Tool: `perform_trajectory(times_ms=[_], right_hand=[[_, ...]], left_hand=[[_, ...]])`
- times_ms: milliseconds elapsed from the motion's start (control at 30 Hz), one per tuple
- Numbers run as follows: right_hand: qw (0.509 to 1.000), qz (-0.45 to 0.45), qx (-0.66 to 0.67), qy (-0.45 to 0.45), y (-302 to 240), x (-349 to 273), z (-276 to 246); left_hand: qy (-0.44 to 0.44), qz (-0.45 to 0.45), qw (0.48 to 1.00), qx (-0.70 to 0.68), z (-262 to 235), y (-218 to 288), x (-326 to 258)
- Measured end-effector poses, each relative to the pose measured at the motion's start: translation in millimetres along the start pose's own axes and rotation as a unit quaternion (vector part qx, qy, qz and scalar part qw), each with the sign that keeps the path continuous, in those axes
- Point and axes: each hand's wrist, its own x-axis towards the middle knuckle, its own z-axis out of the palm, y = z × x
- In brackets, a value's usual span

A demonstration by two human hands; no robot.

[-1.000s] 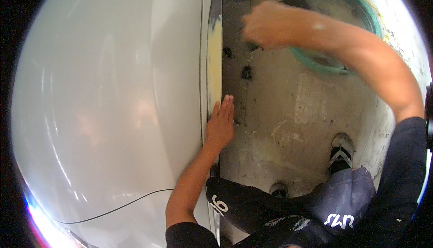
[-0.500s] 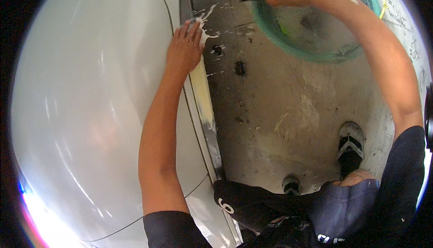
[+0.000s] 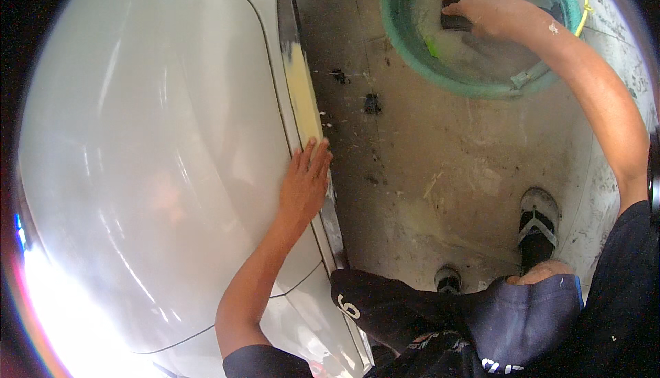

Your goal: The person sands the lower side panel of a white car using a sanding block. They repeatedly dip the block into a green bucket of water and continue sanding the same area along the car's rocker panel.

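Observation:
My left hand (image 3: 306,184) lies flat, fingers stretched, on the lower edge of a pale car door (image 3: 165,137). Its fingertips touch the near end of a yellow filler patch (image 3: 302,89) on the narrow sill. Over on the right, my right hand (image 3: 493,12) grips a dark rectangular block (image 3: 452,19), perhaps a sanding block, inside a round green basin (image 3: 421,70). Cloudy water fills the basin, and the block is at its surface; how deep it dips I cannot tell.
A bright green scrap (image 3: 431,47) floats near the basin's left wall. Grey cloth or plastic (image 3: 529,75) hangs over its near rim. The stained concrete floor (image 3: 440,165) lies between car and basin. My sandalled foot (image 3: 538,223) stands at the lower right.
My right hand has moved right and down into the basin with the block. My left hand has slid nearer along the sill, and the white, foamy splash there is gone, baring the yellow patch.

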Motion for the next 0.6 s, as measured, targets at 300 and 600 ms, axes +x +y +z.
perform_trajectory(times_ms=[300, 600], right_hand=[[1.0, 0.018, -0.011, -0.003, -2.5, -1.9, 7.3], [0.998, 0.027, 0.058, -0.015, 8.5, 3.4, 1.8]], left_hand=[[0.058, -0.063, 0.996, 0.017, -10.8, -26.7, 56.4], [0.162, -0.09, 0.979, 0.091, -30.9, -99.6, 148.3]])
